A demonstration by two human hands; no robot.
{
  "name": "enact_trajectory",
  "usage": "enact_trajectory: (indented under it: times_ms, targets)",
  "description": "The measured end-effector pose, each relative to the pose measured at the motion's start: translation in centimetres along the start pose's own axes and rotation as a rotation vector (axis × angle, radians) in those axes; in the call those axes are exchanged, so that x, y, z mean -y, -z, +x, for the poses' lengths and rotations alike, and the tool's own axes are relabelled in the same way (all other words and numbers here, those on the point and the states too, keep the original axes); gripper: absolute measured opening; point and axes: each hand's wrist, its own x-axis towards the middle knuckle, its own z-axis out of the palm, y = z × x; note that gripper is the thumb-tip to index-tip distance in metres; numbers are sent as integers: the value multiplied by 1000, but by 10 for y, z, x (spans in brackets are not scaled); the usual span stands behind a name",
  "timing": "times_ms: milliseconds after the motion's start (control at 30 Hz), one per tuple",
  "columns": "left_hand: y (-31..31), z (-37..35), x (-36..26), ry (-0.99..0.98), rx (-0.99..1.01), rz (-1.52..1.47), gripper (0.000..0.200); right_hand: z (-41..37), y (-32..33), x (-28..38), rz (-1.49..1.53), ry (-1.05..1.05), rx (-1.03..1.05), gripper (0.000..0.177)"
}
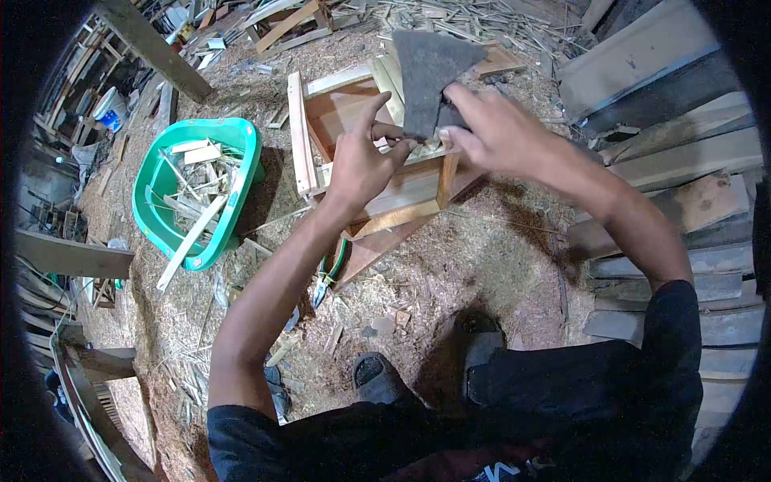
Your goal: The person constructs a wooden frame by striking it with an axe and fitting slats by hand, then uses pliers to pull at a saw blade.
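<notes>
A wooden frame [303, 132] with panels inside stands on the floor in front of me. Over its middle bar my left hand [365, 157] is closed, thumb and a finger pressed together and the index finger raised; what they pinch is too small to name. My right hand [490, 128] is closed on a dark, flat, wedge-shaped tool [438, 72], whose broad end points up and away from me. Both hands nearly meet at the bar. Pliers [328, 277] with green handles lie below the frame, beside a reddish board [373, 251].
A green basin [142, 186] of wood scraps sits at the left. Stacked planks [666, 173] line the right side. A wooden post [152, 48] rises at the upper left, near a white bucket [110, 108]. Shavings and scraps cover the floor.
</notes>
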Motion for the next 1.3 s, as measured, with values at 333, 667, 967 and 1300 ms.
enact_trajectory:
  times_ms: [333,667,967,1300]
  targets:
    - [0,-1,-1,28,14,-36,71,0,-4,-2,20,-75,34,32]
    - [9,5,6,58,111,-156,39,-3,-7,-9,106,-37,-139,30]
    - [10,9,6,-33,210,-61,13,-10,-19,-24,730,-331,-7,33]
    - [9,7,0,25,160,-76,13,-9,2,-11,648,-328,93,50]
